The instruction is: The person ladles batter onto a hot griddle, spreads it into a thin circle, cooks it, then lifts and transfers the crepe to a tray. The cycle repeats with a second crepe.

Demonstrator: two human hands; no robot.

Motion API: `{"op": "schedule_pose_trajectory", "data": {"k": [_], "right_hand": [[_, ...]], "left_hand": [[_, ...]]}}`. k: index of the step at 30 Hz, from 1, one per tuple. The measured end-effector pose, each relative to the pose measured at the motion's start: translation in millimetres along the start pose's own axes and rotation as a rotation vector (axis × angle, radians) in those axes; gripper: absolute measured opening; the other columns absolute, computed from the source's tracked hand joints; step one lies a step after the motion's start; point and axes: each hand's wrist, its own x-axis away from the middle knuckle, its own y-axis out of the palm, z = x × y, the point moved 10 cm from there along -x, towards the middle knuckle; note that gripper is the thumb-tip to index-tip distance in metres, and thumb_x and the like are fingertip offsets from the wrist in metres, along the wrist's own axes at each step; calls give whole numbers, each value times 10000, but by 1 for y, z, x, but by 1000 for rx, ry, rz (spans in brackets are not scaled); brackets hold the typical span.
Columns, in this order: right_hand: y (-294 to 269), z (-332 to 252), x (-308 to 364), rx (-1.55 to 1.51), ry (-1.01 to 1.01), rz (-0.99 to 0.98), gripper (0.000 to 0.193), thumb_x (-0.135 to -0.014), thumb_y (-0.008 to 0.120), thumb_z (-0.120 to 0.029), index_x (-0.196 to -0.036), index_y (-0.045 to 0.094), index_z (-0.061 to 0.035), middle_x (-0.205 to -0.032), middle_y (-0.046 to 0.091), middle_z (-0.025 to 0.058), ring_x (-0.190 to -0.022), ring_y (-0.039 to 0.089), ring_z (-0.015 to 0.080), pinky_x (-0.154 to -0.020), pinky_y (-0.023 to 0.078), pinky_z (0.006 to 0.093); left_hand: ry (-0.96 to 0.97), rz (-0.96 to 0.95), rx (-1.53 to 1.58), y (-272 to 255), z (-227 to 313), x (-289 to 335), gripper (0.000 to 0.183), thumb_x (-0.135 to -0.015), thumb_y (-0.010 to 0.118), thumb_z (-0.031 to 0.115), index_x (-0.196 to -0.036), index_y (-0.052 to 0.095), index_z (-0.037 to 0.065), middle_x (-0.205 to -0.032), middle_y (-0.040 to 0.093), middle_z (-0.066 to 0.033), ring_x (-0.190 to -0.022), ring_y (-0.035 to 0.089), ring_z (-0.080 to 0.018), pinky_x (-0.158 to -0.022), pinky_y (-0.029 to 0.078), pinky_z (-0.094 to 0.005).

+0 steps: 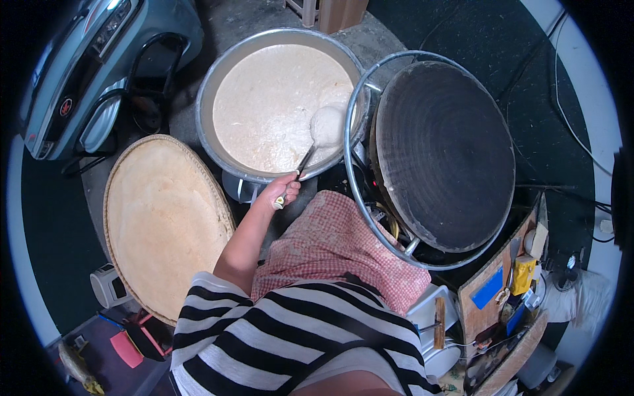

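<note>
Batter basin (221, 79) sits ahead, griddle (442, 155) to its right, flatbread tray (165, 224) left, ladle (323, 129) in the batter.

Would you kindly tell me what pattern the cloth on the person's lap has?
The cloth has a small red-and-white check, seen in the head view.

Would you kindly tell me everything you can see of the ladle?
The ladle is a long-handled metal one with a round bowl. The bowl is coated in pale batter and sits over the right part of the big metal basin of the same batter. Its thin dark handle slants down and left across the basin's rim into the left hand, which grips its end. Nothing else touches it.
</note>
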Motion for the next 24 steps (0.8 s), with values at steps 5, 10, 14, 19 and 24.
{"op": "schedule_pose_trajectory", "data": {"k": [5, 10, 14, 19, 24], "right_hand": [[-7, -9, 9, -59, -54, 48, 249, -879, 507, -346, -726, 541, -152, -486, 470, -46, -397, 390, 103, -402, 274, 239], [2, -8, 34, -42, -85, 110, 264, -872, 516, -362, -733, 537, -139, -496, 464, -38, -398, 390, 101, -397, 282, 242], [13, -5, 71, -4, -126, 196, 278, -867, 523, -375, -739, 535, -128, -503, 458, -32, -399, 390, 99, -392, 288, 244], [36, -11, 140, 163, -179, 383, 299, -860, 533, -390, -746, 531, -114, -513, 452, -23, -400, 389, 97, -387, 295, 246], [83, -36, 200, 151, -328, 427, 329, -854, 541, -410, -763, 524, -94, -525, 441, -9, -402, 388, 95, -379, 302, 250]], "left_hand": [[-33, -52, 94, 5, 0, 11, 286, -946, 423, 260, -1143, 474, 59, -622, 390, 35, -436, 336, -47, -360, 292, -178], [29, -59, 27, 8, 6, 24, 285, -944, 429, 255, -1133, 481, 47, -622, 397, 33, -430, 329, -45, -364, 294, -173], [55, 6, -3, 8, 14, 38, 280, -942, 435, 244, -1129, 485, 42, -623, 402, 31, -426, 323, -43, -364, 295, -171], [50, 26, -4, 12, 23, 52, 294, -939, 438, 252, -1133, 479, 35, -620, 411, 20, -424, 335, -61, -359, 309, -191], [39, -32, 48, 20, 24, 65, 300, -943, 426, 268, -1122, 478, 32, -631, 426, 15, -421, 352, -67, -362, 322, -205]]}}
